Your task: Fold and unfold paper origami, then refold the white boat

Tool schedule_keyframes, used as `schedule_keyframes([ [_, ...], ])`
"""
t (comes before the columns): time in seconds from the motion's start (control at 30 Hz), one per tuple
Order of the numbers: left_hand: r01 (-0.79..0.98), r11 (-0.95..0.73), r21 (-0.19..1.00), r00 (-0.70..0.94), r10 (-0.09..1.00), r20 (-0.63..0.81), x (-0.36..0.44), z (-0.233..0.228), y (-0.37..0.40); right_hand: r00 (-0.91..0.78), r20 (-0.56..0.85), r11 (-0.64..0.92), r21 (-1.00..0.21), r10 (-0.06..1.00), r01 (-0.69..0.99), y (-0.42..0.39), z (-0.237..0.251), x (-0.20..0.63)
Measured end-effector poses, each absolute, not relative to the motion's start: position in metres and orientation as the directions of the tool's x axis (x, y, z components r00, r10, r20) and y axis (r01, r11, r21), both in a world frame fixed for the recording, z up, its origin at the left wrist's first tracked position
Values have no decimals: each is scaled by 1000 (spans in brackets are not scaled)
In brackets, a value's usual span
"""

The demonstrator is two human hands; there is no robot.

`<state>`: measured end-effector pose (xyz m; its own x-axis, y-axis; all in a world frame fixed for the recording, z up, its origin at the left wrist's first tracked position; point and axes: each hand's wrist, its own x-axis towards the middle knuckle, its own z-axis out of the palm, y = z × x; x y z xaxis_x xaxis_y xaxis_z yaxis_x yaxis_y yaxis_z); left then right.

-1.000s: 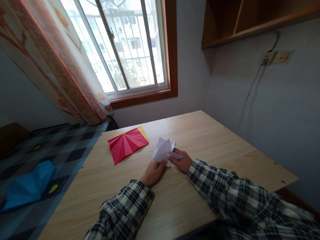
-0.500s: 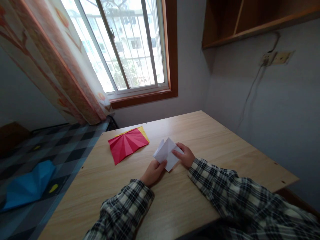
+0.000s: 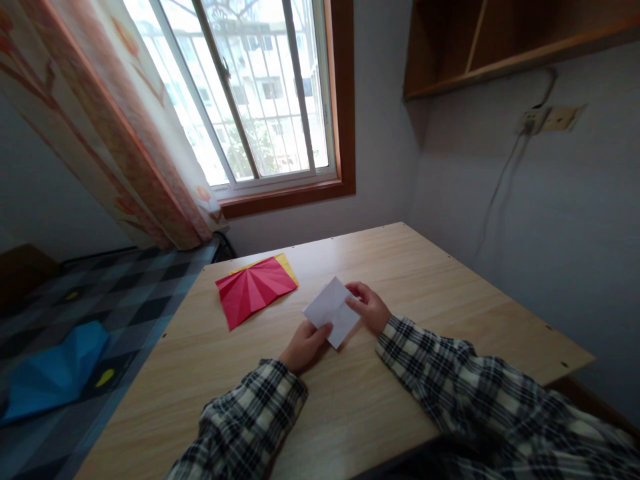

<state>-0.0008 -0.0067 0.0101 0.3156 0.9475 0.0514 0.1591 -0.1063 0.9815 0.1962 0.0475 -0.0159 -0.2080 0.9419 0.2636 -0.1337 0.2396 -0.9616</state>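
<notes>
The wooden bench (image 3: 410,287) spreads before me, a checked cloth (image 3: 150,287) at its left bearing creased blue paper (image 3: 60,373). Red paper (image 3: 257,290), creased like a fan, lies on the bench, partly covering a yellow sheet (image 3: 290,267). To their right, I have folded white paper (image 3: 333,307) over the bench: my left grip (image 3: 304,345) pinches its lower-left edge, thumb on top, and my right grip (image 3: 371,308) pinches its right side.

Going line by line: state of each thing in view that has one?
White paper: folded, held
Left hand: closed on white paper
Right hand: closed on white paper
Red paper: creased
Yellow paper: mostly covered by red paper
Blue paper: creased
Curtain: drawn aside
Socket: plug inserted
</notes>
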Motion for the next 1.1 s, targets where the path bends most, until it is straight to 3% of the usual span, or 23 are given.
schedule_keyframes([
  [0.23,144,-97,985,307,951,49,-1,11,-8,-346,126,18,-954,930,-300,49,-20,192],
  [0.5,178,-125,976,315,947,64,-2,10,-8,-364,0,-164,-893,931,-419,45,-12,192],
  [1.1,304,-256,918,386,914,127,-3,8,-3,-517,-42,-283,-873,855,-398,50,-15,193],
])
